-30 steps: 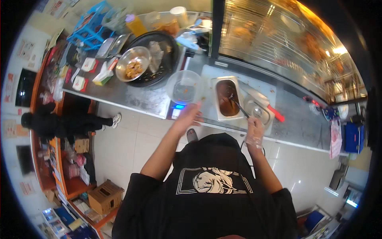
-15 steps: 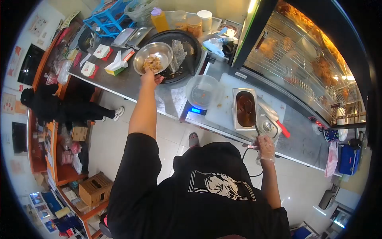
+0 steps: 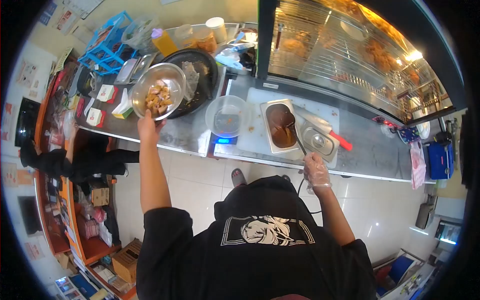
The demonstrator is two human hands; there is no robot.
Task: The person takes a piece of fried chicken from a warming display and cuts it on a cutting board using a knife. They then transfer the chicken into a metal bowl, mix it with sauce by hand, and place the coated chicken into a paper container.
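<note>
My bare left hand [image 3: 149, 126] grips the near rim of a steel bowl [image 3: 175, 82], lifted over the counter and tilted. Chopped brown meat pieces [image 3: 158, 99] lie in its lower side. In a clear glove, my right hand [image 3: 317, 171] is closed around the dark handle of a ladle [image 3: 299, 141]. The ladle's head is in a rectangular steel pan [image 3: 268, 134] of brown sauce [image 3: 280, 134]; its full depth in the sauce cannot be told. Between the two hands a clear plastic tub [image 3: 226, 116] stands on a scale with a lit blue display [image 3: 223, 141].
A steel lid [image 3: 320, 141] and a red-handled knife [image 3: 341, 140] lie right of the pan on a white cutting board [image 3: 254, 137]. A black round board [image 3: 202, 90] is behind the bowl. The heated glass cabinet [image 3: 345, 55] borders the back. Another person [image 3: 80, 160] stands left.
The ladle's head shows more clearly in the sauce now, and my right hand has moved up and away from me. The steel bowl is tilted more toward me. The whole view has shifted.
</note>
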